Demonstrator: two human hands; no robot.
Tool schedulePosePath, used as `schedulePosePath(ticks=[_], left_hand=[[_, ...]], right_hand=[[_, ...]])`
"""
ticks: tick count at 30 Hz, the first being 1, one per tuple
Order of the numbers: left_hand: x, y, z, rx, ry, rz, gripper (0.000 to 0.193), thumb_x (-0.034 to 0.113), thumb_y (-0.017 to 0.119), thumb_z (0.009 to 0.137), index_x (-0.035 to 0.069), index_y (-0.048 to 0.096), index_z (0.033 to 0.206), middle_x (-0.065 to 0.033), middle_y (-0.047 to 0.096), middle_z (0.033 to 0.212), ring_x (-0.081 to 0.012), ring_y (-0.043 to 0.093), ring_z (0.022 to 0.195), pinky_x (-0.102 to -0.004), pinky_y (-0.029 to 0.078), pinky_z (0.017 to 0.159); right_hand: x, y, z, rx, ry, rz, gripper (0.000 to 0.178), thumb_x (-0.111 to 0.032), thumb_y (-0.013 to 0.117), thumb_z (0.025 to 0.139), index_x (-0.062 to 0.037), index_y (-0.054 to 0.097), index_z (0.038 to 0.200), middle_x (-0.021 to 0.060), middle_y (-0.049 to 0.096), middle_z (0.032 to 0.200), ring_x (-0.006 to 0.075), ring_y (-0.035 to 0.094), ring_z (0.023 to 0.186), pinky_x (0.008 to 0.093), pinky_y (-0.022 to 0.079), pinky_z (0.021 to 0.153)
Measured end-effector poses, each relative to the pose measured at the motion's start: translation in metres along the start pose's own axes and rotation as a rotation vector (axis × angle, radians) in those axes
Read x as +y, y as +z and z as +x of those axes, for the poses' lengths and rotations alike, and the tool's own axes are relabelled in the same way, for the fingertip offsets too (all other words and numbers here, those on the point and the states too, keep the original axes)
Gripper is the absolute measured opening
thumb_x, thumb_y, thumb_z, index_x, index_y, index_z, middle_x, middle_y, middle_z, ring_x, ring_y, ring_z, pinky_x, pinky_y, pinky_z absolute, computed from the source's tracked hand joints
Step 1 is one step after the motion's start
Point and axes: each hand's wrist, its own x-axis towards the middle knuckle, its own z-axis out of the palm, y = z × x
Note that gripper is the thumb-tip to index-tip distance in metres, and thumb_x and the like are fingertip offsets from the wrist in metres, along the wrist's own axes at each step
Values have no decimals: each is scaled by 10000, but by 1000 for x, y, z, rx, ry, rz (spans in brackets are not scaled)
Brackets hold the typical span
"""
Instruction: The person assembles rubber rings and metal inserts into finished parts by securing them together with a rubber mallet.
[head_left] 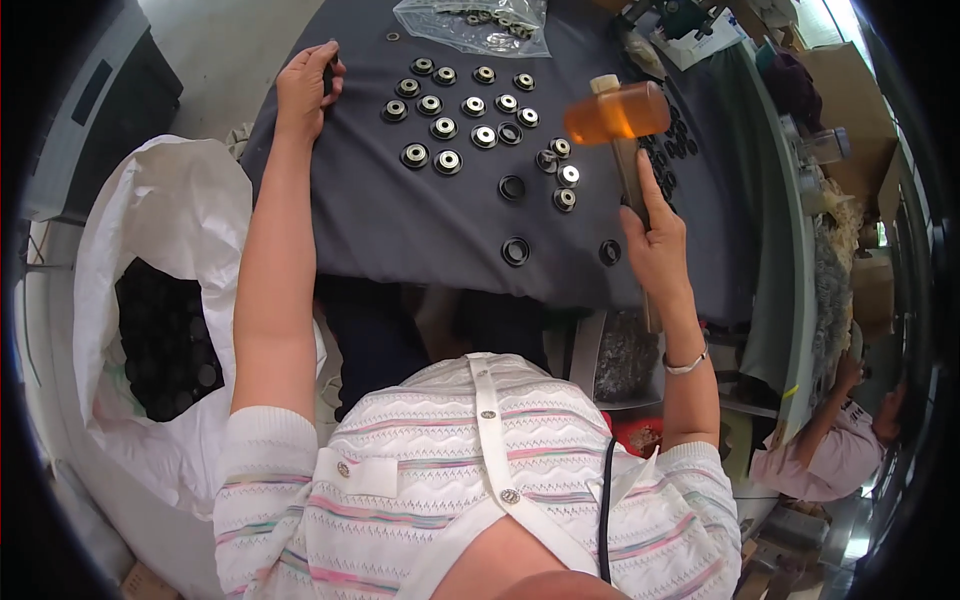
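Observation:
My right hand [662, 245] is closed around the handle of a mallet [600, 120] with a translucent amber head, held over the right part of the cloth. Its forefinger lies along the handle. At the cloth's left edge, my left hand [303, 95] grips a small dark piece [328, 78], mostly covered by the fingers. Between the hands sit several black round parts with silver metal centres [444, 128]. Nearer to me lie black rings without the silver centre [515, 251], one of them [610, 252] left of my right hand.
Dark grey cloth [370, 220] covers the table. A clear bag of small metal pieces [475, 25] lies at its far side; more black parts [683, 140] are at the right. A white sack [100, 260] of black discs stands left. Another person [820, 450] is at far right.

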Motion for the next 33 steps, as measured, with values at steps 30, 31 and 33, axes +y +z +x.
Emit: schedulePosePath(ticks=[30, 31, 33], left_hand=[[-3, -4, 11, -32, 7, -15, 149, 230, 671, 870, 92, 614, 874, -7, 597, 701, -73, 531, 517, -189, 306, 403], [-2, -6, 11, -36, 24, -27, 155, 227, 670, 872, 85, 611, 885, -9, 598, 704, -75, 531, 511, -189, 305, 400], [-5, -7, 9, -38, 33, -12, 157, 227, 670, 873, 82, 610, 880, -9, 598, 703, -75, 530, 508, -189, 303, 399]], right_hand=[[74, -51, -91, 347, 723, 543, 389, -93, 622, 860, -7, 477, 1211, 36, 556, 729, 112, 549, 498, 254, 454, 412], [85, -52, -96, 389, 773, 589, 311, -105, 623, 863, -6, 500, 1130, 40, 559, 727, 122, 554, 496, 263, 458, 410], [107, -51, -104, 370, 807, 559, 272, -116, 621, 867, -11, 503, 1088, 41, 558, 724, 126, 559, 502, 267, 465, 420]])
